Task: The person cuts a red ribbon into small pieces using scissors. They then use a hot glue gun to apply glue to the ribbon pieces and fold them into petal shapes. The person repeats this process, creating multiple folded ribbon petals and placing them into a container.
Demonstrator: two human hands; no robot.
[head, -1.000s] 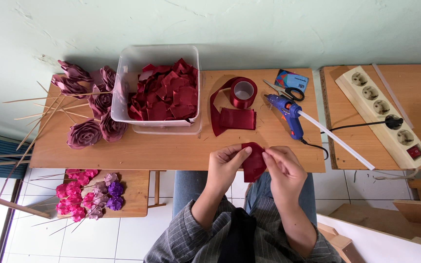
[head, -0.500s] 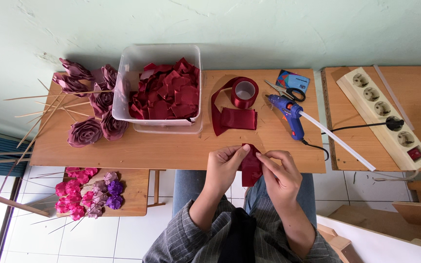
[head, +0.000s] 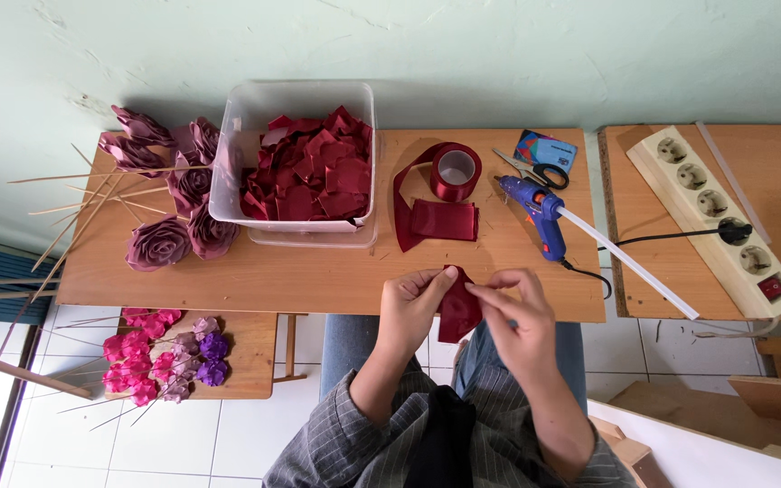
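Both my hands meet at the near edge of the wooden table [head: 228,271]. My left hand [head: 413,303] pinches the top left of a small dark red ribbon piece [head: 458,312]. My right hand [head: 517,307] pinches the same piece from the right, and the ribbon hangs folded between the fingers. Just beyond the hands lie a roll of dark red ribbon [head: 456,172] with a loose tail and a cut strip [head: 443,220].
A clear plastic tub [head: 246,136] holds several red ribbon squares. Ribbon roses on sticks [head: 178,208] lie at the left. A blue glue gun [head: 535,212], scissors [head: 540,172], a card and a power strip [head: 716,221] are at the right. Pink and purple flowers [head: 160,352] sit on a lower shelf.
My hands have closed in on each other and the ribbon piece is now folded narrower between my fingers. Everything on the table stays where it was.
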